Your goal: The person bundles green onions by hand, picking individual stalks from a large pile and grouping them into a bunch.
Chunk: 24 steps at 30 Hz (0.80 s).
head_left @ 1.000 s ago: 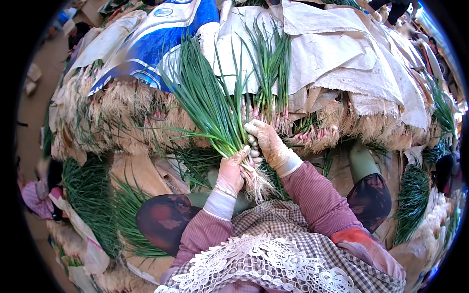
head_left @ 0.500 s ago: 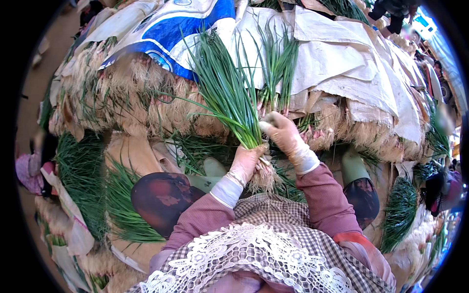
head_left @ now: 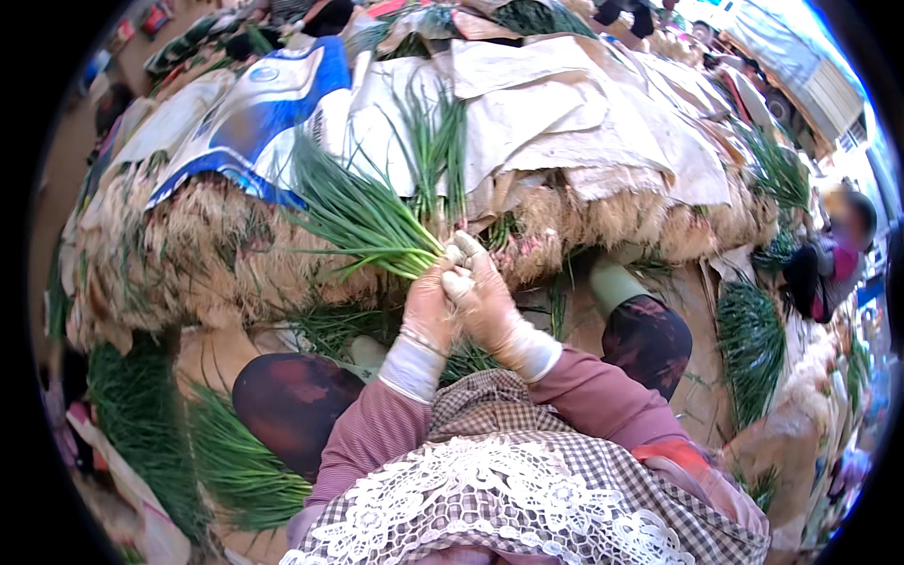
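A bunch of green onions (head_left: 363,212) is in my gloved left hand (head_left: 428,306), whose fingers are wrapped round the pale lower stems. The leaves fan out up and to the left over the front of the pile. My right hand (head_left: 488,306), gloved too, is closed against the same stem ends, its fingertips and thumb bent in. The roots of the bunch are mostly hidden behind both hands. Just beyond them, a smaller group of green onions (head_left: 435,155) lies on the white covering sheet (head_left: 537,104), its pinkish bases toward me.
Ahead stretches a long pile of green onions with tan roots (head_left: 198,235) facing me, partly under a blue and white sack (head_left: 254,113). More green onions lie in heaps at left (head_left: 250,461) and right (head_left: 751,348). Another person (head_left: 833,254) sits at the right.
My right hand has closed in beside the left at the stems. The bunch has tilted further left, and the whole view has shifted.
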Each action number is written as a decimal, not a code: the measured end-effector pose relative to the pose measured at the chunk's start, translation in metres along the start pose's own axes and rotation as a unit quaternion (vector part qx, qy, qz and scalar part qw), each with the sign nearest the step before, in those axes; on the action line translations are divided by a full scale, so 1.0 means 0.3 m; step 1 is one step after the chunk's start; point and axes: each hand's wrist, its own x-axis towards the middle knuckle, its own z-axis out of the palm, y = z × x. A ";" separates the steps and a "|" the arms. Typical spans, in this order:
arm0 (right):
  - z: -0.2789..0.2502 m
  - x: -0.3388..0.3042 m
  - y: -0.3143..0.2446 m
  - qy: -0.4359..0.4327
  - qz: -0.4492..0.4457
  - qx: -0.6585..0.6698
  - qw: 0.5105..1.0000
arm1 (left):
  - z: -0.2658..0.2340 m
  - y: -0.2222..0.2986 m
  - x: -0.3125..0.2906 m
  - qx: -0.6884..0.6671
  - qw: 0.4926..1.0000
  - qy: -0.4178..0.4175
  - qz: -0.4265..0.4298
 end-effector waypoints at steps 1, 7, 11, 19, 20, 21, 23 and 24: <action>-0.021 0.004 0.009 -0.017 -0.098 -0.166 0.981 | 0.001 -0.008 0.012 -0.018 0.997 -0.076 -0.028; -0.076 0.102 -0.045 -0.063 0.102 0.103 0.987 | 0.145 0.012 0.026 0.054 0.993 0.018 0.103; -0.132 0.098 -0.199 -0.285 0.298 -0.270 0.870 | 0.064 0.111 0.019 0.110 0.979 0.146 0.092; -1.003 0.479 -0.202 0.366 0.163 -0.139 0.906 | -0.031 0.094 0.059 0.167 0.958 0.209 0.109; -1.025 0.497 -0.212 0.447 0.150 -0.009 0.882 | -0.058 0.105 0.067 0.178 0.960 0.188 0.111; -1.042 0.515 -0.206 0.471 0.143 0.063 0.868 | -0.071 0.118 0.067 0.187 0.960 0.172 0.113; -1.078 0.557 -0.200 0.479 0.128 0.144 0.857 | -0.075 0.103 0.097 0.140 0.963 0.193 0.126; -1.084 0.575 -0.204 0.476 0.119 0.169 0.855 | -0.078 0.113 0.099 0.104 0.973 0.175 0.106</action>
